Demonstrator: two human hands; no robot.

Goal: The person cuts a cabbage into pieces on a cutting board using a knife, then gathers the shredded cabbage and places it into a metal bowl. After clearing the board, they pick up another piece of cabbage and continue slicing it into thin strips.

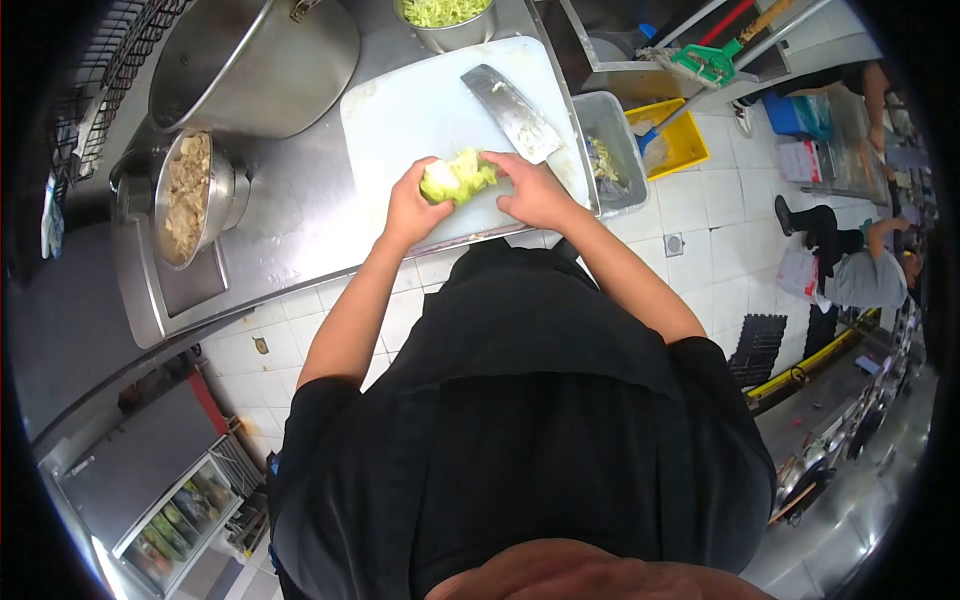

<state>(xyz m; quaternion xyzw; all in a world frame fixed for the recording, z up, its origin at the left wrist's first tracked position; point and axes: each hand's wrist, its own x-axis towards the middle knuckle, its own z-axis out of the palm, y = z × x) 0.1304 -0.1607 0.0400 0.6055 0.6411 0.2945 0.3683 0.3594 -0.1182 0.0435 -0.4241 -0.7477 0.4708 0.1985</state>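
Note:
A pale green leafy vegetable [458, 178] is between my two hands, over the near part of the white cutting board [400, 120]. My left hand [413, 205] curls round its left side, thumb and fingers against it. On the right side, my right hand [530, 190] has its thumb and fingers apart, with the fingertips at the vegetable's edge. A wide cleaver [512, 112] lies flat on the board beyond my right hand, bits of vegetable stuck to its blade.
Shredded greens fill a metal bowl [447, 38] behind the board. A big steel pot [270, 75] and a bowl of pale chunks [190, 200] stand left. Right of the counter are a bin with scraps [610, 150] and a yellow tub [690, 140]. People are at the far right.

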